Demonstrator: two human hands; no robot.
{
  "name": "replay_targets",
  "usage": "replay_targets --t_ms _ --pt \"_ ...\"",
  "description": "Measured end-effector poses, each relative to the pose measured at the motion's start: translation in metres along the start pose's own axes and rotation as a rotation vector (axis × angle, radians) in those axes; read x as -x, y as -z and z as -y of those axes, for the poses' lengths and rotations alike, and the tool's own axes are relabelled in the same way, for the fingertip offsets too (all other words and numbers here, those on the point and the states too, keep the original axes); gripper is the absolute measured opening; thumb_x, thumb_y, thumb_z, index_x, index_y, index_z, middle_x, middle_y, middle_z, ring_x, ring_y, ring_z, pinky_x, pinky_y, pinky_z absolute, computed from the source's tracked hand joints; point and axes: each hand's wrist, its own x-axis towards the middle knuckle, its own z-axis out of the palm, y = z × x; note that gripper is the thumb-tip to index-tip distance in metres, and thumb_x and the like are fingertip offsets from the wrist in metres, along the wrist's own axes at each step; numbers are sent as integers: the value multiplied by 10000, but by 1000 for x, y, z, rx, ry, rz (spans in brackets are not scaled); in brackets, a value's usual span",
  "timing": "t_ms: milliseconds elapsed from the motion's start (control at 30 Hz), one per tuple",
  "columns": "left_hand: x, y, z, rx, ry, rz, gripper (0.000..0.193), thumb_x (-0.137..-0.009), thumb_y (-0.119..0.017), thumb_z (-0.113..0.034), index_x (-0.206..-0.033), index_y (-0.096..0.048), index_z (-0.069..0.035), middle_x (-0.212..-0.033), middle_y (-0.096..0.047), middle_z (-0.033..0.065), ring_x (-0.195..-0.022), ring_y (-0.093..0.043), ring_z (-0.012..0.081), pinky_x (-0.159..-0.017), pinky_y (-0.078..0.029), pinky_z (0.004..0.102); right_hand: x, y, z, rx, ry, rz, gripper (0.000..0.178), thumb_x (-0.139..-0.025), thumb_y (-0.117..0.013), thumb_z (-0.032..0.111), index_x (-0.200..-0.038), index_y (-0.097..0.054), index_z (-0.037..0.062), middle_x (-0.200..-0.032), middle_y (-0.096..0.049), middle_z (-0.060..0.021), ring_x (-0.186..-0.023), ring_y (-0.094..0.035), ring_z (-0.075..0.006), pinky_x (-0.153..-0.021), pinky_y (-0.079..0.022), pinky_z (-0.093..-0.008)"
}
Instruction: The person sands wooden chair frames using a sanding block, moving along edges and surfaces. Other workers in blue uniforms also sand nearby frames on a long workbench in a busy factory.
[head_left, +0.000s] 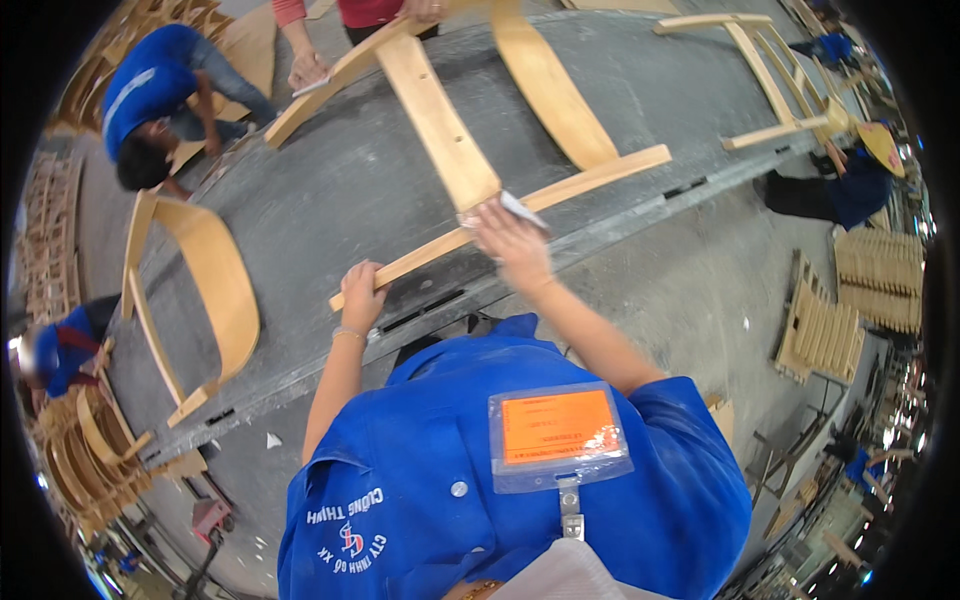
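A pale wooden chair frame [437, 115] lies on the grey table, a curved panel [560, 95] and a flat crosspiece running away from its near rail [600, 180]. My left hand [362, 292] is wrapped round the left end of that rail. Farther right, my right hand [512, 242] presses a whitish folded sheet [522, 212], which looks like sandpaper, against the joint of rail and crosspiece. Its fingers are slightly blurred and partly cover the joint. Across the table, another person's hand [307, 72] holds a similar white pad on the frame's far rail.
The long grey table [330, 210] has slots along its near edge. More wooden frames stand at its left [225, 285] and right [765, 75] ends. Co-workers in blue are at both sides. Stacked wooden parts [880, 280] lie on the right, and curved pieces [85, 455] at lower left.
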Motion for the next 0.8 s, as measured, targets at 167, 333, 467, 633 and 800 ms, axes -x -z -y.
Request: replay_targets --t_ms 167,333,467,633,800 --pt "44 22 20 -18 169 -121 554 -829 -810 -90 -1342 -601 -101 -1427 -597 152 -1406 -502 382 -1144 -416 501 1 61 -47 250 74 80 542 -913 -638 69 -1451 -631 125 -1601 -534 -77 -1542 -419 -308 -1199 -376 -570" --pt "83 26 22 143 273 -110 845 -868 -762 -10 -1609 -367 -99 -1687 -355 171 -1562 -326 380 -1283 -300 493 -12 3 -6 153 296 205 629 -875 -662 61 -1497 -573 83 -1637 -484 -103 -1549 -397 -340 -1206 -388 -534" --pt "103 15 25 389 314 -167 862 -908 -751 -30 -1639 -297 -66 -1715 -287 199 -1549 -331 413 -1259 -347 471 -22 -79 75 8 421 255 549 -898 -657 62 -1442 -600 22 -1564 -548 -165 -1509 -455 -351 -1217 -387 -505" --pt "133 5 33 645 478 -186 695 -963 -710 -62 -1590 -411 -63 -1576 -536 173 -1476 -504 295 -1196 -419 414 -42 -175 172 -164 457 301 557 -936 -530 55 -1489 -535 -15 -1596 -494 -196 -1539 -398 -364 -1250 -344 -502" --pt "164 8 54 652 542 -213 580 -936 -727 -91 -1483 -540 -39 -1441 -640 191 -1334 -624 306 -1096 -495 414 -51 -199 184 -98 489 523 583 -959 -491 66 -1542 -497 47 -1667 -419 -147 -1587 -320 -308 -1287 -284 -473"
